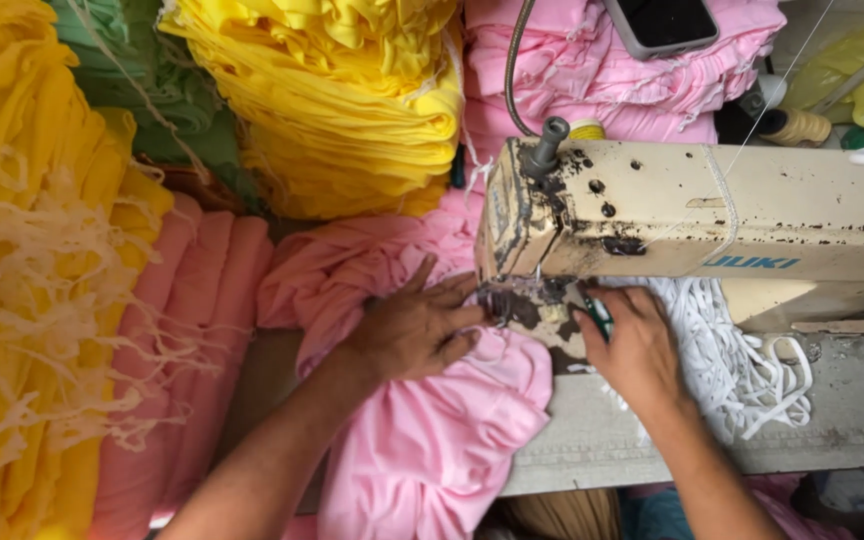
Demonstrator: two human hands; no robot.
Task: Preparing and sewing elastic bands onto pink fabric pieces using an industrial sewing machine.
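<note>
Pressing flat on pink fabric [432, 440] with the left hand [414, 330], fingers [457, 318] spread apart and pinning the cloth just beside the needle end of a worn cream sewing machine [692, 215]. Working close under the machine head with the right hand [637, 345], fingers curled together around a small green tool [598, 312], seemingly a thread snip, though mostly hidden. Hanging off the front edge of the grey counter [852, 420], the pink fabric, with its upper fold lying at the needle. Judging by the grip, keeping the cloth taut and smooth, and keeping fingertips well clear of the needle, mattering most here. Crowding the right side, a tangle of white cord [742, 365] touching the right hand and looking likely to snag. Looming behind and to the left, stacks of yellow cloth [352, 100], orange cloth with frayed threads [22, 300] and salmon cloth [192, 330]. Resting on a pink pile behind the machine, a phone [662, 22].
</note>
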